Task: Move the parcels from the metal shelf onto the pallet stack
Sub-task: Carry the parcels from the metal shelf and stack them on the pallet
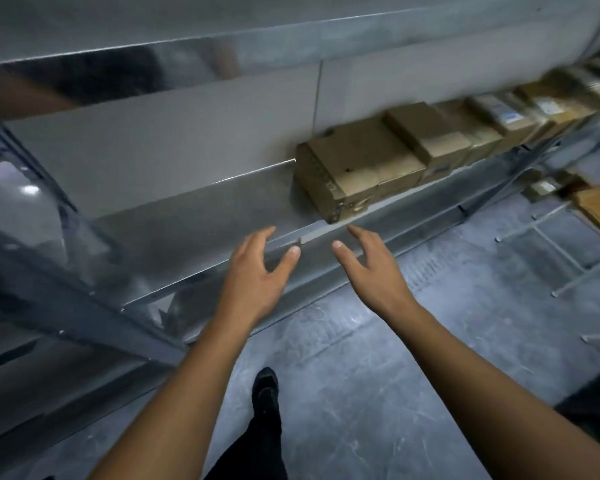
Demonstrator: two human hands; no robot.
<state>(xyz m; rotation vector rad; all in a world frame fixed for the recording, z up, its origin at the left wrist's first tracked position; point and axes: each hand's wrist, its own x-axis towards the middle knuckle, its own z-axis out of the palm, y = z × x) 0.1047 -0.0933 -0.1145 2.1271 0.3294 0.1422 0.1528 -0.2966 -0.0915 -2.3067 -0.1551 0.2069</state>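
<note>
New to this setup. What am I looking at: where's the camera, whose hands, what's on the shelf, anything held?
No machine here: a person works bare-handed, and the single picture comes from a wide-angle camera worn on their head, looking forward and down, so both forearms enter from the bottom. The left hand and right hand are open, fingers spread, holding nothing, near the front edge of the metal shelf. A row of brown cardboard parcels runs along the shelf to the right; the nearest parcel sits just beyond the fingertips, untouched. Below are grey floor and the person's black shoe.
</note>
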